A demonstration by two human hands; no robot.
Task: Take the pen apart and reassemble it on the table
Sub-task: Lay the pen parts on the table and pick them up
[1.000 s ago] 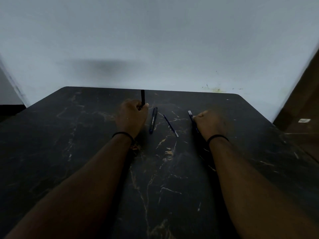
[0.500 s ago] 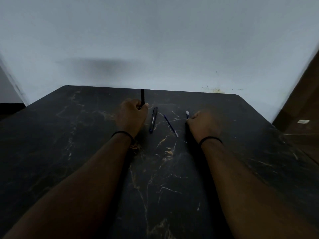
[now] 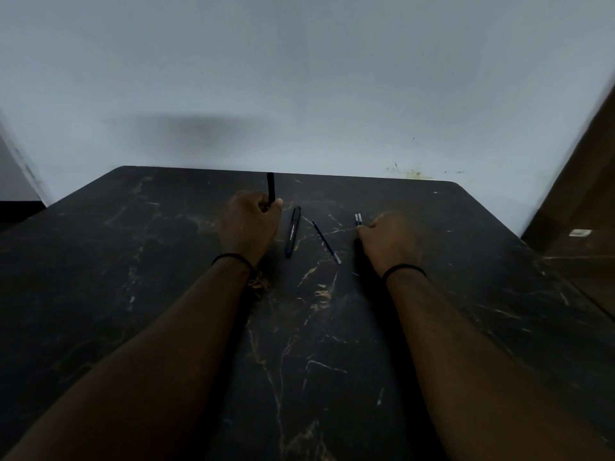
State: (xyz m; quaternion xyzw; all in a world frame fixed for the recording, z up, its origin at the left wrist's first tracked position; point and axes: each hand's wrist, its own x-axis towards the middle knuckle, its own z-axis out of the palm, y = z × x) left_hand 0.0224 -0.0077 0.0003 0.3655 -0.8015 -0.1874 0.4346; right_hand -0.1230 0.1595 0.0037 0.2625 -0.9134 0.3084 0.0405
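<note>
My left hand point(image 3: 250, 224) is closed around a black pen part point(image 3: 271, 188) that sticks straight up from the fist. Just to its right a dark pen barrel point(image 3: 293, 231) with white print lies flat on the black marble table point(image 3: 166, 261). A thin blue refill point(image 3: 326, 241) lies diagonally between my hands. My right hand point(image 3: 391, 242) is closed on a small blue pen piece point(image 3: 358, 219), whose end pokes out past the fingers; the rest of it is hidden by the hand.
A pale wall rises directly behind the table's far edge. A brown wooden surface point(image 3: 585, 227) stands at the right, past the table's rounded corner. Both wrists wear thin black bands.
My right hand has shifted left toward the refill, carrying the small blue piece. The left hand, the barrel and the refill have stayed where they were.
</note>
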